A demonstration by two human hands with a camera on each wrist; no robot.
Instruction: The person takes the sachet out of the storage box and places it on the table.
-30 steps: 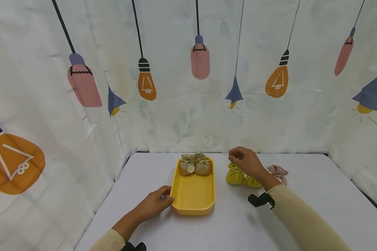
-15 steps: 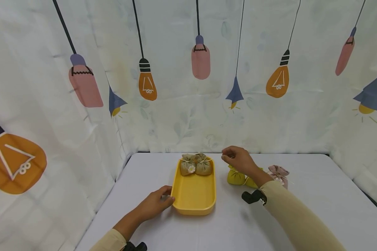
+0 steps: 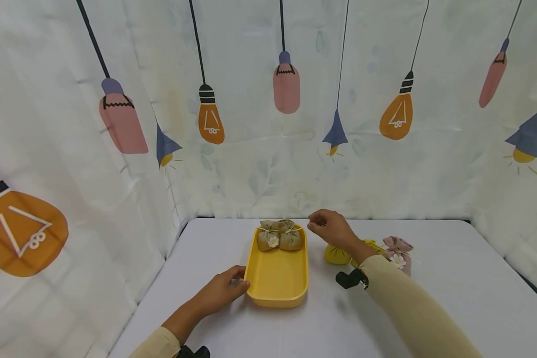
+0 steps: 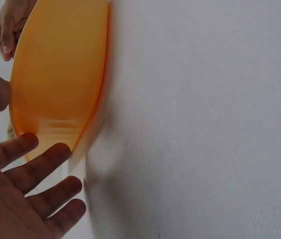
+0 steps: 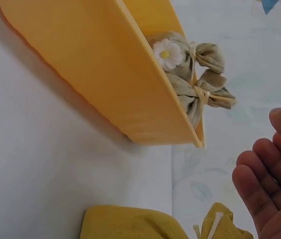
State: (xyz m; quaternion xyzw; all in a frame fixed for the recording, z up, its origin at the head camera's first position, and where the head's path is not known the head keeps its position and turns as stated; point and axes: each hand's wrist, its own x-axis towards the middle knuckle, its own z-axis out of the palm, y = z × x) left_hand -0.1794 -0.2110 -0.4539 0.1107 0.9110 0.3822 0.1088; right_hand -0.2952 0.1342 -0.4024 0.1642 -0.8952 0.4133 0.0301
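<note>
Head: left grip (image 3: 221, 293) at tray edge (image 3: 250, 261)

Ylw tray (image 3: 276, 283), oblong w/ rounded corners, upright on tabletop (image 3: 291, 338). 2 beige pouches (image 3: 291, 241), necks tied, side by side at tray's far end; L one w/ white flower (image 3: 273, 241). Ylw-green pouches (image 3: 335, 255), partly hidden, R of tray; pink pouch (image 3: 396, 244) beyond.

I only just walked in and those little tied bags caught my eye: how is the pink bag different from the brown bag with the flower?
Colour: the pink bag is dusty pink, the brown bag a greenish brown.
Place: the pink bag is on the white table; the brown bag sits inside the yellow tray, at its far end.
Shared: both have gathered tops, and each bears a white flower.
</note>
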